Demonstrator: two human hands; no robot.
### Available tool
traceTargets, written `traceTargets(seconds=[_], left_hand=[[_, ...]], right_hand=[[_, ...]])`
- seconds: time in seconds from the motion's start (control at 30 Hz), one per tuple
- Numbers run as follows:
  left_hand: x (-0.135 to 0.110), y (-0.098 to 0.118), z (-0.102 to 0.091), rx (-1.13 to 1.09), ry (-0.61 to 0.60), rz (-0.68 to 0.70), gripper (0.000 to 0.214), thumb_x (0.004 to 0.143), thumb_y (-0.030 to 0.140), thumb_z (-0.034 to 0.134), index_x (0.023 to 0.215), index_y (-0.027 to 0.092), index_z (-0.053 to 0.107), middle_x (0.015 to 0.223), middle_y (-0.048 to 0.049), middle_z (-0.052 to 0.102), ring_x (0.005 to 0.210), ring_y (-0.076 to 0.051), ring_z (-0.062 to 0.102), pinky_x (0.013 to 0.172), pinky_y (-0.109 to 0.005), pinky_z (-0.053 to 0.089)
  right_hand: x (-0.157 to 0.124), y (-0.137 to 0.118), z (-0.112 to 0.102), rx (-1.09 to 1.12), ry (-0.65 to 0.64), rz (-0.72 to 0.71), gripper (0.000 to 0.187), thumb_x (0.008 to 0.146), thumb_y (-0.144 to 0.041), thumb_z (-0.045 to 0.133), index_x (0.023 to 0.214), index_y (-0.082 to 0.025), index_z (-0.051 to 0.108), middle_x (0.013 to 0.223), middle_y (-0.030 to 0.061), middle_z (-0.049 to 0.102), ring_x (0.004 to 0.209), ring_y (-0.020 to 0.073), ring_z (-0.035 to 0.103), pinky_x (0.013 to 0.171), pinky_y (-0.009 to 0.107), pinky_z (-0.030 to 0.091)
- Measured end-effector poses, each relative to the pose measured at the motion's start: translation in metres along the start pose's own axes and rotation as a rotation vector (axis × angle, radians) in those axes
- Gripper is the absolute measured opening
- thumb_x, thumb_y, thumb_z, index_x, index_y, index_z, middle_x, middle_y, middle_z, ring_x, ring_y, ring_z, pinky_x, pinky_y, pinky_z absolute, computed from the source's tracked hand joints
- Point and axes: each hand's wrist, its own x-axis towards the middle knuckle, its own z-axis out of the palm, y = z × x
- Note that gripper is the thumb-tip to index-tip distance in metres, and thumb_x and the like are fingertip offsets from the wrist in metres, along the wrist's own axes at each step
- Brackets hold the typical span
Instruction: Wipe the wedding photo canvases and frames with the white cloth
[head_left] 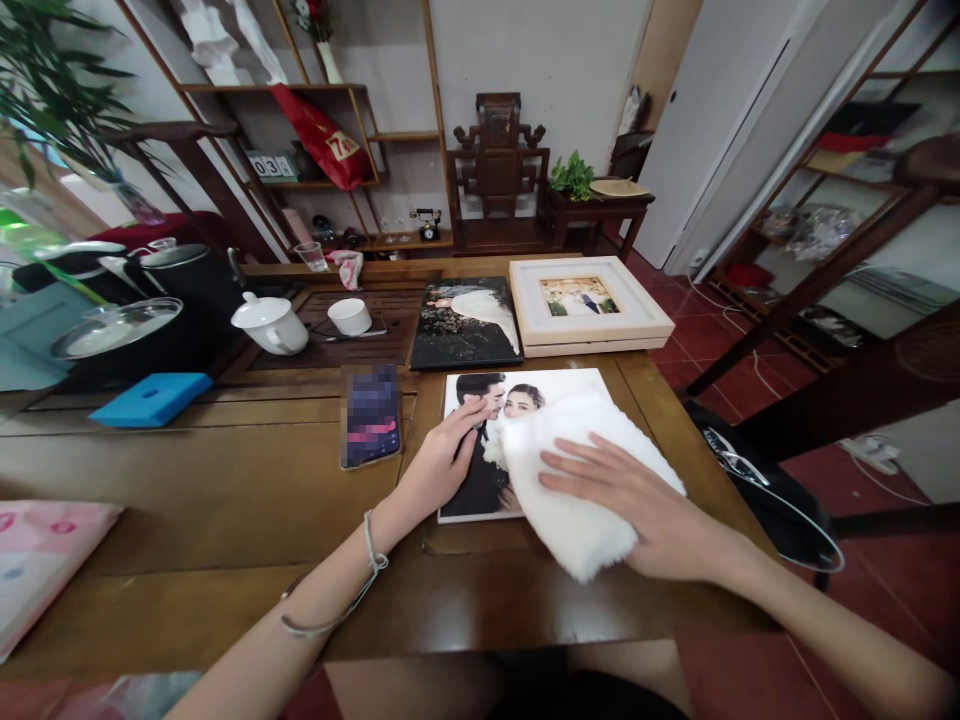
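Note:
A wedding photo album [472,490] lies on the wooden table, its cover showing two people in black and white. My left hand [446,450] rests on the cover's left side with its fingers stretched out flat. In my right hand [622,490] is a fluffy white cloth [555,510], pressed down over the right part of the cover. The fingers of that hand are spread across the cloth's top, and its thumb is hidden. Behind the album lie a dark photo album [457,335] and a pale box [562,335] with a framed photo in its lid.
A phone [371,415] lies left of the album. Further left are a blue box [150,400], a lidded white teacup [274,325], a small white cup [349,317] and a glass-lidded pot [124,330]. A pink-and-white packet [52,560] sits at the near left. A dark chair [855,410] stands at the right.

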Motion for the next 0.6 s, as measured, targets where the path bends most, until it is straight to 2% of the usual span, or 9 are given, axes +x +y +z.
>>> traceTargets(seconds=[0.2,0.3,0.4,0.6], left_hand=[[0.001,0.000,-0.002,0.005,-0.017,-0.003,0.035,0.098,0.019,0.040,0.125,0.016,0.061,0.138,-0.0125,0.059,0.136,-0.024,0.048,0.116,-0.049,0.038],[0.001,0.000,-0.003,0.006,-0.007,0.000,0.034,0.098,0.019,0.040,0.126,0.017,0.060,0.137,-0.0123,0.060,0.136,-0.024,0.049,0.114,-0.051,0.039],[0.000,-0.001,-0.002,0.006,-0.008,0.008,0.035,0.098,0.018,0.040,0.127,0.018,0.059,0.138,-0.0124,0.059,0.136,-0.024,0.048,0.115,-0.052,0.038],[0.001,0.000,-0.001,0.004,-0.011,-0.007,0.036,0.098,0.018,0.039,0.127,0.017,0.060,0.138,-0.0130,0.059,0.137,-0.024,0.048,0.116,-0.051,0.037]], right_hand=[[0.050,0.063,-0.010,-0.048,0.138,0.100,0.077,0.068,-0.008,0.054,0.144,-0.021,0.046,0.152,0.0085,0.042,0.144,0.0251,0.030,0.117,0.055,0.018],[0.053,0.072,-0.010,-0.081,0.190,0.138,0.081,0.064,-0.006,0.051,0.144,-0.023,0.046,0.153,0.0073,0.042,0.145,0.0249,0.029,0.117,0.056,0.018],[0.036,0.053,-0.003,-0.106,0.175,0.147,0.082,0.065,-0.009,0.054,0.145,-0.026,0.044,0.155,0.0057,0.038,0.146,0.0259,0.025,0.117,0.057,0.017],[-0.007,-0.018,0.006,-0.028,0.003,0.027,0.093,0.062,-0.005,0.053,0.151,-0.027,0.035,0.159,0.0026,0.029,0.149,0.0250,0.016,0.120,0.054,0.008]])
